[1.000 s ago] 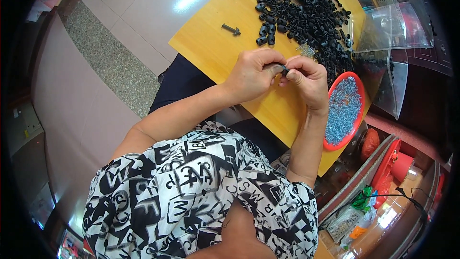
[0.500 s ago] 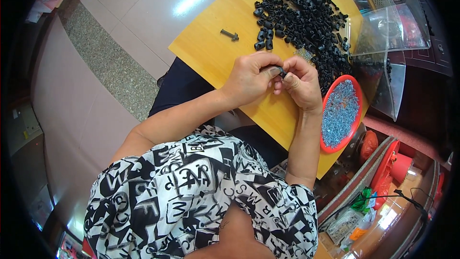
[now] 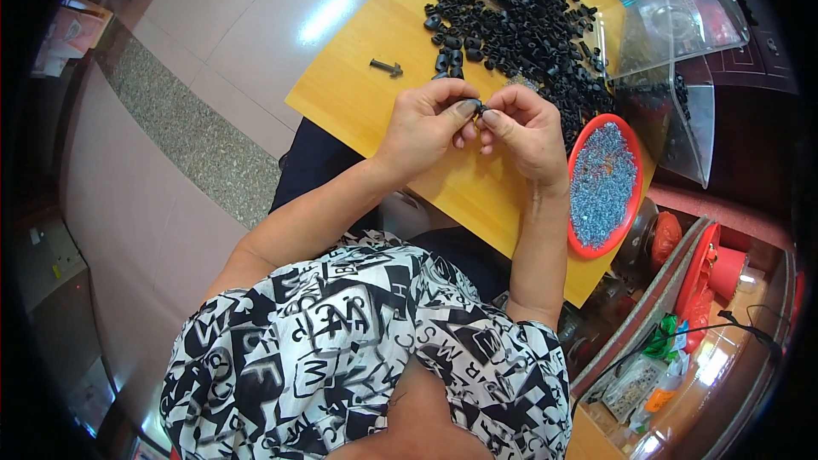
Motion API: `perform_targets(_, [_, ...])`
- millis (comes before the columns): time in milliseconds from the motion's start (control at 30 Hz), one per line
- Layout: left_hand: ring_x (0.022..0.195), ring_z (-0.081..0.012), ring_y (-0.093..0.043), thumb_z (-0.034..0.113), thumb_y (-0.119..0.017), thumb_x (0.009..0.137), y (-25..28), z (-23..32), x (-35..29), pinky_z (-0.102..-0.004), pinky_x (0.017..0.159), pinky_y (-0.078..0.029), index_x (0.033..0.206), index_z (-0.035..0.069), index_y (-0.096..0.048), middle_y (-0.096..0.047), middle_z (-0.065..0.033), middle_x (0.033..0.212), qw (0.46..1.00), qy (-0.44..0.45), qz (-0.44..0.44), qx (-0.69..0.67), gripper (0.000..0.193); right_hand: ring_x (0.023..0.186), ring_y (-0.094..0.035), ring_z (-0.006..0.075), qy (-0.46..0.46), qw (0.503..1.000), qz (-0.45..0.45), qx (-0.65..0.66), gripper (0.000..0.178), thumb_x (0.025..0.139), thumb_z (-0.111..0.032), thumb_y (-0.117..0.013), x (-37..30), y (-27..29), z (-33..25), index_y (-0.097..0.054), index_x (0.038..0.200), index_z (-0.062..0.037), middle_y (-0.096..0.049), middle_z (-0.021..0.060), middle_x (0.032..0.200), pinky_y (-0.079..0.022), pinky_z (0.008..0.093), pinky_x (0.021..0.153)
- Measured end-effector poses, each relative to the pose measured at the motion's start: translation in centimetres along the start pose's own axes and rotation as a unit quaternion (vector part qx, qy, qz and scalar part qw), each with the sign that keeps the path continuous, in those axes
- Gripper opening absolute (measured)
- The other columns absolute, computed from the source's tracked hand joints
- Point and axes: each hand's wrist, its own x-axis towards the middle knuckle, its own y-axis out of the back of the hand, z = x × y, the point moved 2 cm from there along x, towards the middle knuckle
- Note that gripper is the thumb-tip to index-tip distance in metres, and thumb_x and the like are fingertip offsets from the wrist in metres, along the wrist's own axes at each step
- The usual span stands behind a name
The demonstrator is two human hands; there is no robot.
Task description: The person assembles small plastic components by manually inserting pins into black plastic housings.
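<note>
Over the yellow table, both hands meet at a small black plastic part (image 3: 478, 108), mostly covered by fingers. My left hand (image 3: 428, 123) pinches it between thumb and forefinger. From the other side my right hand (image 3: 527, 129) is closed at the same part, thumb and fingertips pressed to it. Just beyond the hands spreads a large heap of black plastic parts (image 3: 520, 21). A red oval tray (image 3: 636, 196) full of small silvery-blue metal pieces, perhaps screws, stands right of my right forearm. A lone dark bolt-like piece (image 3: 386, 67) lies left of the heap.
The wooden table (image 3: 341, 102) has its left corner over the tiled floor. Clear plastic bins (image 3: 682, 25) stand past its right side. A low cabinet (image 3: 682, 375) at the lower right holds red items, bags and a black cable.
The view has shifted slightly, so the table and its contents sit a little further left and up. Both hands stay together at the black part, with slightly changed finger positions.
</note>
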Motion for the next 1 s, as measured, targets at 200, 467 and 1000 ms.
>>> perform_targets(200, [0.06,-0.0072,-0.053,0.004,-0.053,0.085,0.0,0.1,0.2,-0.0191,0.051,-0.042,0.097,-0.001,-0.056,-0.057,-0.0035,0.074,0.999,0.02,-0.006,-0.032,0.013,0.059,-0.056,0.008,0.023,0.995,0.062,-0.076,0.006,0.079,-0.002,-0.059,-0.5,-0.7,-0.6,-0.057,0.083,0.0013,-0.059,0.0036,0.07,-0.047,0.0196,0.053])
perform_targets(467, [0.06,-0.0086,-0.053,0.003,-0.052,0.085,0.0,-0.1,0.1,-0.0194,0.052,-0.042,0.097,-0.001,-0.056,-0.056,-0.0041,0.072,1.0,0.005,-0.025,-0.005,0.013,0.053,-0.054,0.0069,-0.008,0.988,0.111,-0.109,0.006,0.078,-0.002,-0.056,-1.0,-0.7,-1.4,-0.058,0.082,0.0023,-0.059,0.004,0.068,-0.044,0.0192,0.047])
perform_targets(1000, [0.061,-0.0098,-0.054,0.003,-0.052,0.085,-0.1,0.2,0.1,-0.0201,0.054,-0.043,0.098,-0.001,-0.055,-0.056,-0.0049,0.074,0.998,0.044,-0.028,-0.022,0.014,0.05,-0.05,0.0039,-0.02,0.99,0.102,-0.091,0.003,0.076,-0.002,-0.056,-1.0,-0.9,-1.4,-0.056,0.076,0.0008,-0.056,0.0012,0.065,-0.041,0.018,0.042])
